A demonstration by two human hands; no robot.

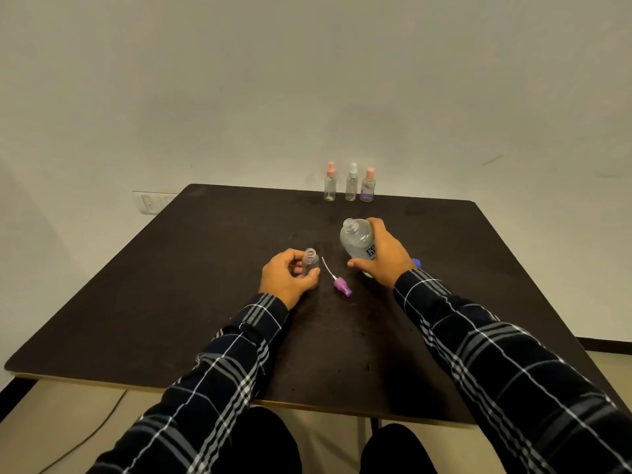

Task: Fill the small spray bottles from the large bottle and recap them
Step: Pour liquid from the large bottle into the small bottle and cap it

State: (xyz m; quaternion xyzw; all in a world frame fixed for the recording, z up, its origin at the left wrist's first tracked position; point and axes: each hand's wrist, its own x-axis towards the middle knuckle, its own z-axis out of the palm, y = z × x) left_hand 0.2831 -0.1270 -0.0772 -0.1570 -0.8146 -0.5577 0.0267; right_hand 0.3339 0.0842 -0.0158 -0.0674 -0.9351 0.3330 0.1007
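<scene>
My left hand (289, 277) grips a small clear spray bottle (310, 262) that stands uncapped on the dark table. Its purple spray cap (342, 286), with a white dip tube, lies on the table just right of it. My right hand (383, 256) is wrapped around the large clear bottle (355, 238), which is open at the top and holds clear liquid. A blue cap (416, 262) peeks out behind my right wrist. Three capped small spray bottles stand in a row at the far edge: pink-capped (330, 183), white-capped (351, 183), and pink-capped with a purple label (368, 186).
The dark square table (171, 302) stands against a plain pale wall. A wall socket (150, 201) sits low at the left behind the table. A cable (102, 422) runs across the floor at the lower left. My knees show under the near edge.
</scene>
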